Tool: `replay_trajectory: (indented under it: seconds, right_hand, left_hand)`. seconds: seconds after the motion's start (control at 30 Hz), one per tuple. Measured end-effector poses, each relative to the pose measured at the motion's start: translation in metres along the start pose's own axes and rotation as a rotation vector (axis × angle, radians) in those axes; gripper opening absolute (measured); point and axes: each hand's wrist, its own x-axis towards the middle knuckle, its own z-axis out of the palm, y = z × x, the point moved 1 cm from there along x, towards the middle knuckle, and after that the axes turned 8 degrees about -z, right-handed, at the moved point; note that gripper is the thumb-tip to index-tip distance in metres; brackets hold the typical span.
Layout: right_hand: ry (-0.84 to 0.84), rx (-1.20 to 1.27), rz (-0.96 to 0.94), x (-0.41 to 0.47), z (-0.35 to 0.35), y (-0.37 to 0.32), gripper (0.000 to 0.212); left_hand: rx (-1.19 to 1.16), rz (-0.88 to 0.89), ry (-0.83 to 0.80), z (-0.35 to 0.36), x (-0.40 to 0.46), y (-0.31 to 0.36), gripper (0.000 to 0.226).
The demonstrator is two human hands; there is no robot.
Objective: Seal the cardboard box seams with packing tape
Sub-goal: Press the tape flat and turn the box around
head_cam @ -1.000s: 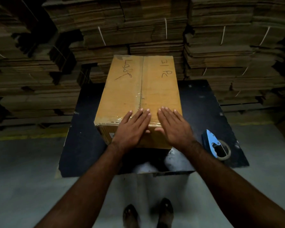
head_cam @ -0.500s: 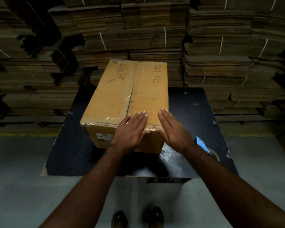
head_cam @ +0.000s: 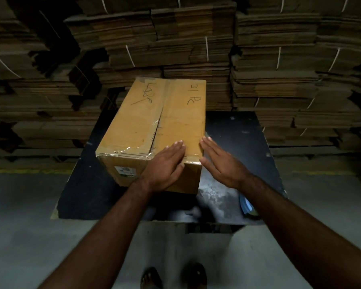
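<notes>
Box [head_cam: 154, 130] sits angled on the dark counter [head_cam: 238, 138]. Left hand [head_cam: 165, 165] lies flat on its near corner, right hand [head_cam: 221, 163] open beside it. Looks stiff, probably heavyish, so grab the side walls.

A single wide-angle camera worn on the head looks forward and steeply down over both forearms, close above a dark table [head_cam: 248, 142] and the cardboard box [head_cam: 154, 126] on it. Stacked flattened cartons [head_cam: 279, 59] fill the background, the person's feet [head_cam: 173, 277] the bottom edge.
</notes>
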Motion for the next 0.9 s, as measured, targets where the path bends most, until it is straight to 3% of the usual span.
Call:
replay_trajectory:
  seconds: [0.13, 0.43, 0.57, 0.63, 0.73, 0.9]
  right_hand:
    - [-0.028, -0.038, -0.010, -0.004, 0.009, -0.002, 0.071]
    - [-0.019, -0.108, -0.004, -0.010, 0.027, -0.001, 0.083]
    - [-0.064, 0.007, -0.051, -0.018, 0.018, 0.003, 0.106]
    - [-0.034, 0.086, -0.020, -0.022, 0.015, 0.003, 0.107]
    - [0.041, 0.179, 0.022, -0.023, 0.011, 0.001, 0.102]
    - [0.142, 0.200, 0.008, -0.011, 0.011, -0.011, 0.068]
  left_hand:
    - [-0.090, -0.072, 0.032, 0.010, 0.005, 0.026, 0.069]
    - [0.018, -0.113, 0.057, 0.019, 0.010, 0.032, 0.073]
    - [0.214, -0.131, 0.048, 0.025, 0.012, 0.037, 0.080]
    - [0.310, -0.108, 0.064, 0.028, 0.013, 0.037, 0.075]
    - [0.382, -0.031, 0.073, 0.036, 0.017, 0.028, 0.070]
    - [0.354, 0.117, 0.039, 0.035, 0.011, 0.018, 0.067]
